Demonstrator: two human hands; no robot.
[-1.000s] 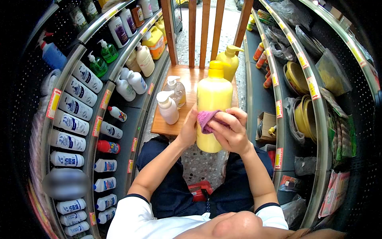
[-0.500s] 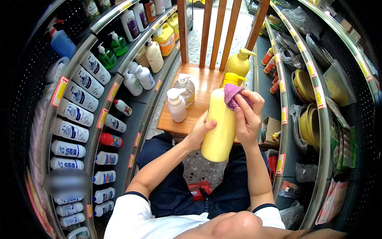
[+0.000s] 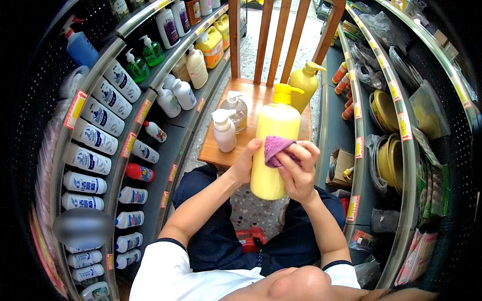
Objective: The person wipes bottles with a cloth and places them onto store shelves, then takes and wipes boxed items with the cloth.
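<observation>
A large yellow pump bottle (image 3: 275, 125) is held nearly upright over my lap, its pump head towards the chair back. My left hand (image 3: 244, 161) grips the bottle's left side, thumb on the near face. In my right hand (image 3: 300, 173) is a bunched purple cloth (image 3: 277, 150), pressed against the middle of the bottle. On the wooden chair (image 3: 211, 149) in front of me stand a white pump bottle (image 3: 224, 134), a clear pump bottle (image 3: 238, 111) and, partly hidden behind the held one, another yellow pump bottle (image 3: 305, 85).
On the left, shelves hold rows of white bottles (image 3: 92, 159), green pump bottles (image 3: 152, 52) and yellow jugs (image 3: 211, 45). The right shelves carry yellow bowls (image 3: 385, 159), orange-capped tubes (image 3: 342, 80) and a cardboard box (image 3: 342, 163). A red object (image 3: 249, 240) lies between my legs.
The yellow bottle has turned more upright, with its pump now in full view. My right hand and the purple cloth have moved down from the bottle's shoulder to its middle.
</observation>
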